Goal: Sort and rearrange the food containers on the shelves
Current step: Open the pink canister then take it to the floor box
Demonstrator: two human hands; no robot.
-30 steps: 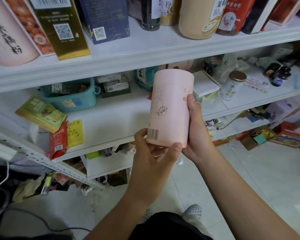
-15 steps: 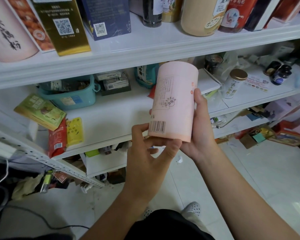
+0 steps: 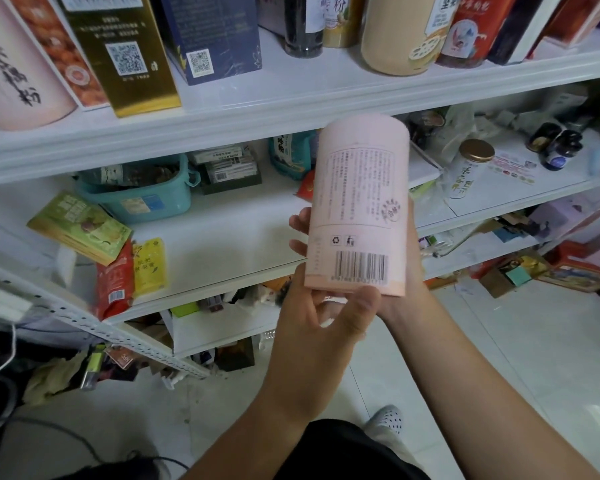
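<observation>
Over the last second the pink canister (image 3: 357,202) has been rolled round in the hands, so that the barcode, earlier at its left edge, now faces the camera with the block of small print. It has also come up a little, and its top now crosses the front lip of the upper shelf (image 3: 222,126).

It is held in the air to the right of the teal basket (image 3: 136,195), out in front of the shelf board the basket stands on, resting on nothing. Both hands are clamped on it. The left hand (image 3: 323,317) pinches the base, thumb across the lower rim. The right hand (image 3: 414,271) wraps the back, and fingertips (image 3: 298,221), apparently that hand's, show at the side nearer the basket.

The grip sits low on a tall, smooth tube, so the upper part could swing or slip if either hand lets go early. Farther right of the basket the board is crowded. Setting the canister down there could knock the gold-lidded jar (image 3: 470,168) or the crinkled clear wrapping beside it.

The canister is a pale pink cylinder, seemingly matte paper, nearly upright. It has a deeper peach band at the foot, recycling marks above the barcode and a round stamp-like sticker. A faint line near the top may be a lid seam; if so, lifting by the cap could pull it off.
</observation>
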